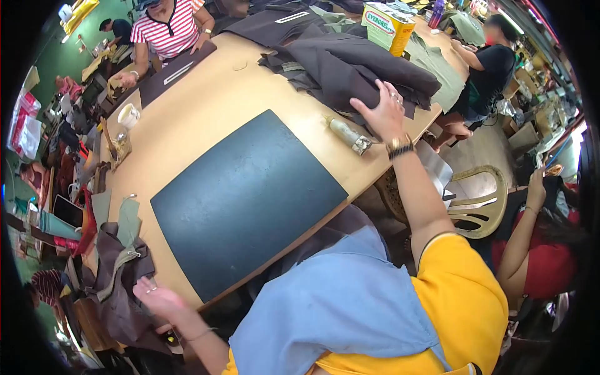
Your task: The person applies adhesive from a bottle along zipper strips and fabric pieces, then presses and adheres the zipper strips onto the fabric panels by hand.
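My right hand (pixel 384 115) reaches to the edge of a pile of dark brown fabric (pixel 350 65), fingers spread; I cannot tell whether it touches the cloth. Just beside it a worn cylindrical container (pixel 347 134) lies on its side. Low on the left, my left hand (pixel 161 299) is slightly blurred, its fingers stretched out and nothing visible in it. It is close to dark brown cloth with a zipper (pixel 128 255) hanging over the table edge. Between my hands a black rectangular mat (pixel 250 200) lies flat on the table (pixel 212 106).
A yellow Evergreen tin (pixel 387 28) stands behind the fabric pile. At the left edge are a white cup (pixel 129 116) and a small jar (pixel 120 149). A person in a striped shirt (pixel 169 31) works opposite. On my right are a plastic chair (pixel 478 200) and other people.
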Available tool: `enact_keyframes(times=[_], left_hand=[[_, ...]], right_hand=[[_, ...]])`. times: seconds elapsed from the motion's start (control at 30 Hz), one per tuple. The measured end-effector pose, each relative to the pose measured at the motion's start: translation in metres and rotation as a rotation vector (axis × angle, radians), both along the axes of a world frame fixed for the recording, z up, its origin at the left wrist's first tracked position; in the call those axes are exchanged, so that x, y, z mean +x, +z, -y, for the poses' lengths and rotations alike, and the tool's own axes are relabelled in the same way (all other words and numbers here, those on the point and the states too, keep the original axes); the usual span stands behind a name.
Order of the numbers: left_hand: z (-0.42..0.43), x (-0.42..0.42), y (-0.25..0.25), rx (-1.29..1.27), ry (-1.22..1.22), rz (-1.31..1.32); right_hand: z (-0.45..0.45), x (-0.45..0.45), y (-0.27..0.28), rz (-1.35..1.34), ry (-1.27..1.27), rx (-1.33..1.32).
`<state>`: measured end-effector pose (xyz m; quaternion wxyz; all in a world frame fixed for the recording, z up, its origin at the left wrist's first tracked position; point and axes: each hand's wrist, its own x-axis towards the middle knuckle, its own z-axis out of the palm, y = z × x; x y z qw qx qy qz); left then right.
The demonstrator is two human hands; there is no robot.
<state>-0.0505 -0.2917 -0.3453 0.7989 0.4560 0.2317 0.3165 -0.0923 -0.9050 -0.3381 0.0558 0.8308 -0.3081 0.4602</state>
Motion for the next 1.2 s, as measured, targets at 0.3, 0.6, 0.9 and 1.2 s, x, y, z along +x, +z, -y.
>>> enact_keyframes(times=[0.3,0.6,0.9,1.2], left_hand=[[0.110,-0.031,-0.027,0.678,-0.993,0.036],[0.132,-0.040,-0.006,0.621,-1.099,0.125],[0.118,-0.017,0.016,0.990,-0.987,-0.091],[0.122,0.069,0.020,1.551,-0.988,-0.307]], right_hand=[[-0.081,0.080,0.091,0.189,0.821,0.494],[-0.266,-0.049,0.034,-0.697,1.870,0.719],[-0.217,-0.048,0.083,-0.248,1.587,0.627],[-0.229,-0.126,0.206,-0.140,2.097,0.121]])
